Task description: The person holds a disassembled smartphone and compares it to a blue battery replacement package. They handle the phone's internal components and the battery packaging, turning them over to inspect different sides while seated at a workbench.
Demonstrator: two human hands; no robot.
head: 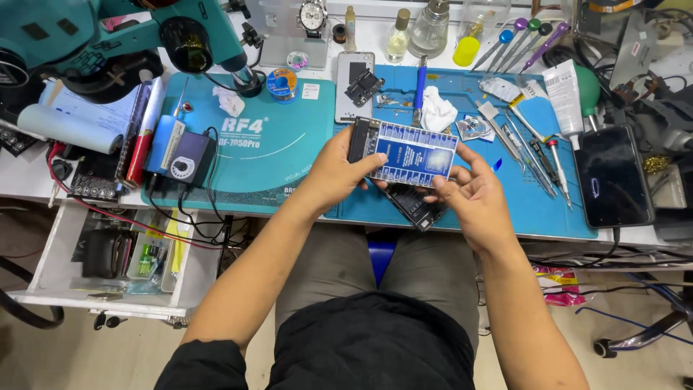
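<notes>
From the head camera I see a flat, rectangular blue circuit board (413, 154), matte with rows of pale printed blocks, held above the smooth blue rubber mat (462, 90). My left hand (333, 173) pinches its left end, fingers closed around it. My right hand (473, 195) grips its right edge, with a dark opened phone (413, 204) beneath.
</notes>
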